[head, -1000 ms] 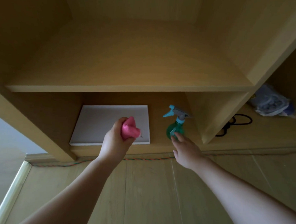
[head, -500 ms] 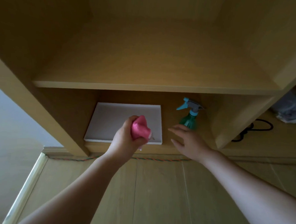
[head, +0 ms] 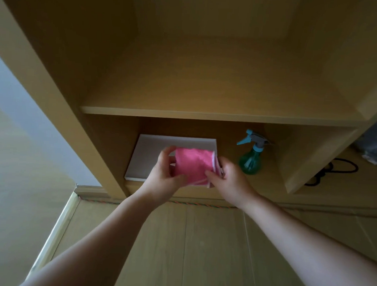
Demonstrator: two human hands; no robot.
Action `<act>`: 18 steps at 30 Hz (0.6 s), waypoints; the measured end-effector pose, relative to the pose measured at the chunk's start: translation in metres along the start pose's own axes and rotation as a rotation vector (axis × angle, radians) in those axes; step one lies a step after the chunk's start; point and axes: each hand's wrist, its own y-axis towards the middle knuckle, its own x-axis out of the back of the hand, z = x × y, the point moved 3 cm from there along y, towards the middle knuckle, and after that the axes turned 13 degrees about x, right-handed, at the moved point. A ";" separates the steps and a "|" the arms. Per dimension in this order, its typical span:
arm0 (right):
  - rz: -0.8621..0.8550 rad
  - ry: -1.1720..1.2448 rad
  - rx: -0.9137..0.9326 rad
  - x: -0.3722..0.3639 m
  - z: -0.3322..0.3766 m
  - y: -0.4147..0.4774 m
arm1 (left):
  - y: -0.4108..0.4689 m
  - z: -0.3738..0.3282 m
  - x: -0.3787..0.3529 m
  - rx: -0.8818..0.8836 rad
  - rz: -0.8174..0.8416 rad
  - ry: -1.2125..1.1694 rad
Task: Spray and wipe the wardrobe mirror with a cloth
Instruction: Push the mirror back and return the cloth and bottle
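Pink cloth (head: 191,166) — crumpled, held over the low shelf; green spray bottle (head: 251,156) — upright just right of it, blue nozzle facing left.

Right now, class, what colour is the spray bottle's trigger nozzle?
Light blue trigger nozzle with grey, in the head view.

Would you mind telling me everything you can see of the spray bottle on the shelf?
The spray bottle has a rounded, translucent green body that looks like plastic, a light blue collar and nozzle, and a grey trigger head. It stands upright in the lower compartment of the wooden shelf unit, its nozzle pointing left. It sits to the right of a flat white board, apart from it. Neither hand touches it; the right hand, nearest to it, grips a pink cloth. Its fill level cannot be told.
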 end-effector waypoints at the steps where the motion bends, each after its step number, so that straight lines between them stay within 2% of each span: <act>1: -0.003 0.009 -0.023 -0.002 -0.002 -0.001 | -0.001 0.001 0.003 -0.008 -0.030 0.002; 6: 0.031 0.003 -0.030 -0.012 -0.004 -0.003 | -0.002 -0.001 0.007 -0.026 -0.078 0.037; 11: 0.247 -0.344 -0.036 -0.028 -0.015 0.000 | 0.004 -0.007 0.007 -0.018 -0.171 0.042; 14: 0.114 -0.472 0.026 -0.039 -0.022 0.010 | 0.008 -0.008 0.005 -0.045 -0.157 0.043; 16: 0.040 -0.396 0.068 -0.044 -0.023 0.021 | 0.014 -0.005 0.008 -0.058 -0.167 0.065; 18: 0.009 -0.165 0.004 -0.047 -0.024 0.031 | 0.022 0.004 0.019 -0.055 -0.215 0.075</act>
